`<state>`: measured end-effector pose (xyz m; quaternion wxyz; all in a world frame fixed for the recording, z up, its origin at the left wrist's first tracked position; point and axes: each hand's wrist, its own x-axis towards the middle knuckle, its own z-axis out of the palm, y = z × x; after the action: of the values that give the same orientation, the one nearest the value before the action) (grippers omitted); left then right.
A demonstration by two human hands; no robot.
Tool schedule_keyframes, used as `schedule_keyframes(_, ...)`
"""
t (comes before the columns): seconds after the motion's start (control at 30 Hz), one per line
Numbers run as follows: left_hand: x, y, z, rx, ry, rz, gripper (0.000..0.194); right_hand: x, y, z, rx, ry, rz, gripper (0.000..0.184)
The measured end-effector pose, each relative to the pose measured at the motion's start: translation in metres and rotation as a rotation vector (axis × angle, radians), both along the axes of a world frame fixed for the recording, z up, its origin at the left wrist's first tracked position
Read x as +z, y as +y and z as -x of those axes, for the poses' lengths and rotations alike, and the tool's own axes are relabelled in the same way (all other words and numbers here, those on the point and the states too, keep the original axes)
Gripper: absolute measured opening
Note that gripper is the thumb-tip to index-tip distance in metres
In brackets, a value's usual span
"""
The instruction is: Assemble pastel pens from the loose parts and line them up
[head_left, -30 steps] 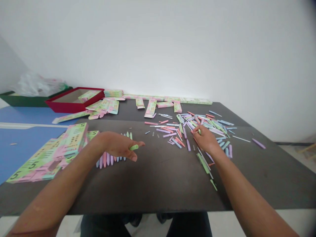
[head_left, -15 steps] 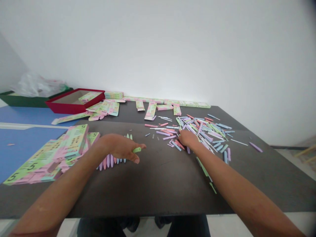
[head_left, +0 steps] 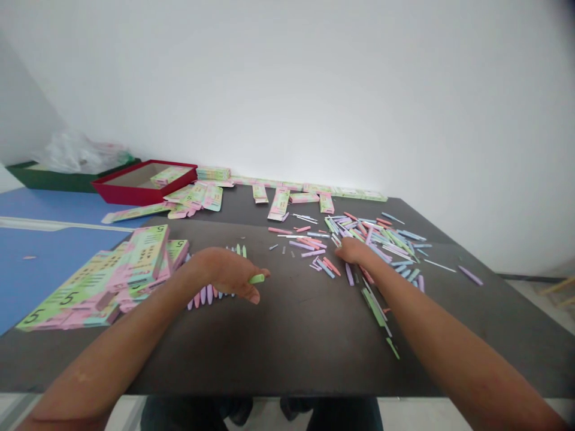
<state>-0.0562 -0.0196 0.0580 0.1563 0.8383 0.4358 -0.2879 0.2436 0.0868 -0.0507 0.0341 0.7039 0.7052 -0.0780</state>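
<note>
Our left hand (head_left: 227, 270) curls palm-down above the dark tabletop (head_left: 291, 365), its fingers pinching a short green stick (head_left: 257, 279) whose long axis runs nearly crosswise to us, its tip pointing right, toward the scatter. Just under and behind that hand, a fanned row of pastel pointed pieces (head_left: 203, 294) lies with long axes running away from us. Our right hand (head_left: 354, 251) rests at the near edge of a loose heap of pink, lilac, blue and green strips (head_left: 377, 239), its fingers bunched down among them; whether they pinch anything we cannot tell, since the back of the hand hides them. The strips lie at every angle, and the heap sits directly under the right hand, well to the right of the left, so the right is the nearer. Left of our left forearm lie stacked printed card blanks (head_left: 90, 293) marked with a 5.
</note>
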Motion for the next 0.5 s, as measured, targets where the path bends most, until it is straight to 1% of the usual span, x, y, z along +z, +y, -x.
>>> schedule_keyframes(0.1,0.001,0.000,-0.001,-0.002,0.005,0.021,0.071,0.003,-0.007,-0.007,-0.015,0.095,-0.045,0.034)
schedule_keyframes(0.2,0.002,0.000,-0.001,0.011,-0.015,0.066,0.069,0.010,-0.017,-0.008,-0.023,0.210,-0.103,0.032)
schedule_keyframes(0.27,0.003,0.000,-0.001,0.020,-0.028,0.086,0.068,0.016,-0.028,-0.002,-0.014,0.286,-0.145,0.030)
schedule_keyframes(0.33,0.004,0.001,0.000,0.007,-0.031,0.069,0.068,0.022,-0.045,0.013,0.017,0.452,-0.194,0.026)
schedule_keyframes(0.37,0.004,0.002,0.001,-0.004,-0.031,0.056,0.068,0.024,-0.054,0.024,0.040,0.679,-0.233,0.022)
schedule_keyframes(0.43,0.002,0.003,0.002,-0.019,-0.040,0.058,0.066,0.025,-0.077,0.051,0.084,1.145,-0.243,0.016)
schedule_keyframes(0.5,0.000,0.004,0.003,-0.018,-0.072,0.074,0.062,0.025,-0.099,0.080,0.176,1.461,-0.189,0.014)
